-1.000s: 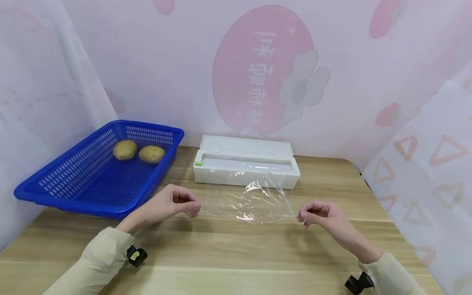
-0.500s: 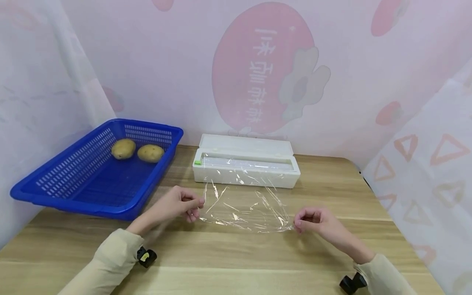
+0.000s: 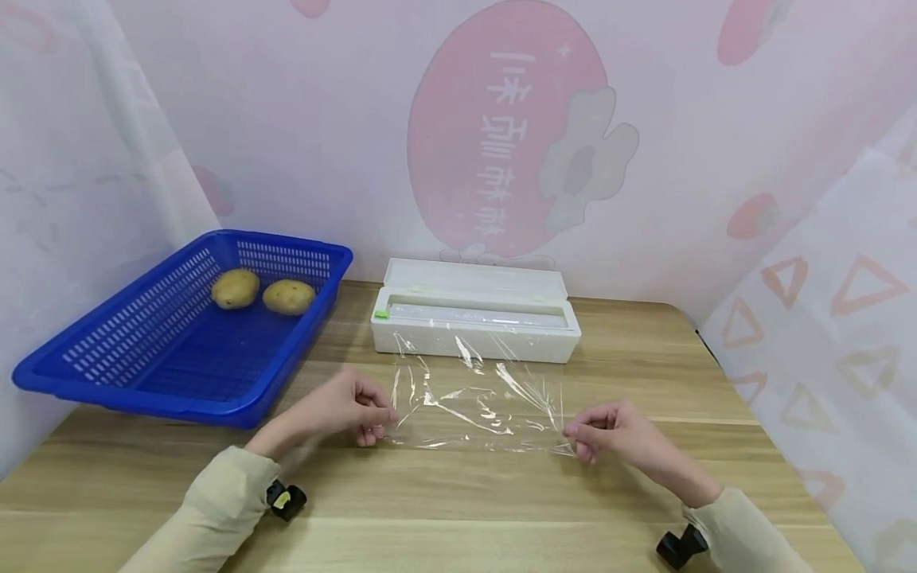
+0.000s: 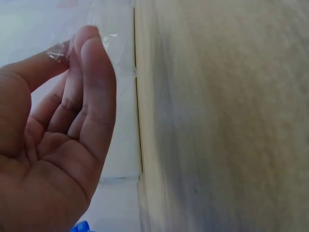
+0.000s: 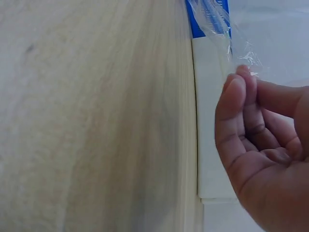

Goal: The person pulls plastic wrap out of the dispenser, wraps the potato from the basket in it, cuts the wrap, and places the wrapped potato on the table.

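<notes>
Wooden table: hands, film and box all placed over or on its top (image 3: 458, 517); loose film could cling to the wood if lowered, and whether it is touched now cannot be told.
Blue basket: set at left, its near corner just beside the left wrist (image 3: 193, 404); could be knocked if that arm is swung outward.
White box: stood at the back with lid tipped back (image 3: 571, 344), held by neither hand; could be dragged forward or tipped if a hard pull is given.
Clear film: stretched between both hands, in front of the box, apparently fed from its opening (image 3: 473, 406); creased, so could be folded onto itself if slack is left, or torn crooked if tension is uneven.
Roll: seated inside the box (image 3: 423, 312); could be lifted out if the pull is angled upward.
Left hand: film's near left corner pinched at fingertips (image 3: 347, 410); could be lost, grip being small.
Right hand: near right corner pinched likewise (image 3: 609, 430); film bunched there, so a split could be started.
Potatoes: two, left untouched at the basket's far end (image 3: 235, 289); could be rolled if the basket is bumped.
</notes>
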Motion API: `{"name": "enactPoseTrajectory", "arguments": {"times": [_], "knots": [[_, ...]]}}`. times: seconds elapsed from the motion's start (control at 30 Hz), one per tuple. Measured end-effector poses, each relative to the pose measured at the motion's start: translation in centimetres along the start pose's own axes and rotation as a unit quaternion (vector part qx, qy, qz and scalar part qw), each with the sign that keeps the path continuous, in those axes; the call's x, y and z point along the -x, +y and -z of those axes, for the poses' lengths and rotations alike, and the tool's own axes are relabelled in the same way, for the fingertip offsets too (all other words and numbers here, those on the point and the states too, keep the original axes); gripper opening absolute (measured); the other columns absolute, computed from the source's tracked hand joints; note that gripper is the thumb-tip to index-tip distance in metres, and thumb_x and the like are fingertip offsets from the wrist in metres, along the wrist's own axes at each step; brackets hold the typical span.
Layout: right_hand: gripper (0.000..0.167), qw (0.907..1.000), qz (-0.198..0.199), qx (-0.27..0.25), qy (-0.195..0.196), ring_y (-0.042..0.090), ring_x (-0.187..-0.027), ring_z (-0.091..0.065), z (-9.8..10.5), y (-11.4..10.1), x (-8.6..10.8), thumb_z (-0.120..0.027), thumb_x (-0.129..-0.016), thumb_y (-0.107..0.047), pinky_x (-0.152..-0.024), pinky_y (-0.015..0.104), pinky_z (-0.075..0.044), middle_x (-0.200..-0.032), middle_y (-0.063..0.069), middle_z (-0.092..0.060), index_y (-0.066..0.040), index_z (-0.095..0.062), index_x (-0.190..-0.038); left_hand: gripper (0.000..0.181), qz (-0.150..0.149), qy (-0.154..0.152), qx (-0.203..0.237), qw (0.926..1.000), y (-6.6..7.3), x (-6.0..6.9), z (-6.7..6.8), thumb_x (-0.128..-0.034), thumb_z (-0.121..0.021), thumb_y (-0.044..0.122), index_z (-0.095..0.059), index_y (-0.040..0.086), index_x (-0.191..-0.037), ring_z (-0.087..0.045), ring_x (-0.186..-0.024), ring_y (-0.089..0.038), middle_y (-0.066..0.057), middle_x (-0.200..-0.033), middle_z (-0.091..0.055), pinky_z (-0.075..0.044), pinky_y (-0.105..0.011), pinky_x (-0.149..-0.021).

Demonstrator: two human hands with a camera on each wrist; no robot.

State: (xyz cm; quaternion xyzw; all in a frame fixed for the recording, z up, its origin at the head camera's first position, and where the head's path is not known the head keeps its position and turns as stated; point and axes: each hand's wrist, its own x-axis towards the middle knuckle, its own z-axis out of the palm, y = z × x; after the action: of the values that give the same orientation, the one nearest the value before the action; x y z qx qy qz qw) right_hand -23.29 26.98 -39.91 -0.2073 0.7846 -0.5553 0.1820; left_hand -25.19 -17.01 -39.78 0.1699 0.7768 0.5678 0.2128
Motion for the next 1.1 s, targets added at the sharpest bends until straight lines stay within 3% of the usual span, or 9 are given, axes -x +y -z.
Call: {"name": "enactPoseTrajectory", "arguments": {"times": [0.17, 0.53, 0.73, 0.9, 1.1], "knots": [[0.019, 0.9995, 0.009, 0.024, -0.021, 0.012, -0.059, -0.059, -0.5, -0.2, -0.1, -0.071, -0.091, -0.014, -0.054, 0.025, -0.052, -0.071, 0.013, -0.067, 0.005, -0.073, -0.096, 0.018, 0.014, -0.017, -0.007, 0.9997, -0.2, 0.2, -0.1, -0.0876, -0.075, 0.011, -0.071, -0.007, -0.087, -0.062, -0.055, -0.018, -0.017, -0.069, -0.066, -0.054, -0.029, -0.052], [0.016, 0.9973, 0.006, 0.069, 0.025, 0.014, -0.054, -0.056, -1.1, 0.1, 0.2, -0.078, -0.086, -0.017, -0.049, 0.024, -0.048, -0.066, 0.013, -0.065, -0.002, -0.075, -0.089, 0.016, 0.026, -0.05, -0.031, 0.9979, -0.3, 0.7, 0.1, -0.0865, -0.076, 0.01, -0.073, -0.006, -0.086, -0.064, -0.055, -0.018, -0.019, -0.069, -0.067, -0.056, -0.031, -0.054], [0.022, 0.9949, -0.013, 0.048, 0.088, 0.016, -0.064, -0.06, -1.5, -0.2, -0.4, -0.078, -0.086, -0.017, -0.056, 0.03, -0.053, -0.08, 0.018, -0.067, 0.001, -0.073, -0.097, 0.014, 0.021, -0.05, -0.034, 0.9979, -0.4, 0.7, 0.2, -0.0882, -0.073, 0.007, -0.072, -0.006, -0.088, -0.063, -0.056, -0.018, -0.018, -0.069, -0.067, -0.056, -0.032, -0.054], [0.022, 0.9968, -0.042, 0.006, 0.068, 0.02, -0.066, -0.062, -2.3, -0.1, -1.3, -0.079, -0.084, -0.012, -0.057, 0.029, -0.054, -0.086, 0.02, -0.069, 0.002, -0.073, -0.1, 0.013, 0.022, -0.053, -0.041, 0.9975, -0.3, 0.7, 0.3, -0.0877, -0.074, 0.007, -0.073, -0.006, -0.087, -0.063, -0.056, -0.019, -0.017, -0.069, -0.067, -0.057, -0.033, -0.054], [0.02, 0.9954, -0.076, 0.004, 0.059, 0.016, -0.059, -0.058, -2.9, 0.4, -2.2, -0.081, -0.081, -0.011, -0.05, 0.025, -0.051, -0.076, 0.017, -0.068, 0.001, -0.075, -0.096, 0.011, 0.027, -0.058, -0.048, 0.9968, -0.4, 0.8, 0.4, -0.0857, -0.076, 0.006, -0.073, -0.005, -0.088, -0.064, -0.057, -0.02, -0.018, -0.071, -0.067, -0.057, -0.034, -0.055]]}}
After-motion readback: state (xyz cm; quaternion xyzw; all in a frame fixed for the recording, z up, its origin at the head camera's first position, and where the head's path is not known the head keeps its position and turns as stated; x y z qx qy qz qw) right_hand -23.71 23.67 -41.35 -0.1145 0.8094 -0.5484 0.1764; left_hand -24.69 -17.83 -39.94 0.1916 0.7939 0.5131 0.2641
